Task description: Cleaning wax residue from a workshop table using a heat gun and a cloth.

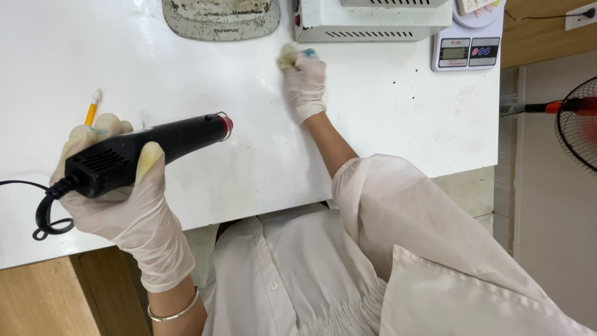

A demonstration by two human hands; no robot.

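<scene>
Left hand, in a thin pale disposable glove, is clenched round the grip of a black plastic heat gun with a red-ringed metal nozzle. The tool lies nearly level above the near part of the white glossy desk, nozzle pointing right and a little away from the person. Its black coiled power cord loops off the butt end, past the desk's left edge.

Right hand, gloved the same, reaches far across the desk and presses flat on a small pale yellowish wad of cloth or sponge; fingers cover most of it, so whether they grip it I cannot tell. A bit of teal shows at the fingertips.

A thin silver bangle sits on the left wrist. White loose sleeves and shirt.

Left of the heat gun, on the desk: a yellow pencil-like tool with white tip. Along the far edge: a grimy grey rounded instrument base, a white vented metal box, a small white digital scale. Beyond the desk, right: a black wire-caged fan.
</scene>
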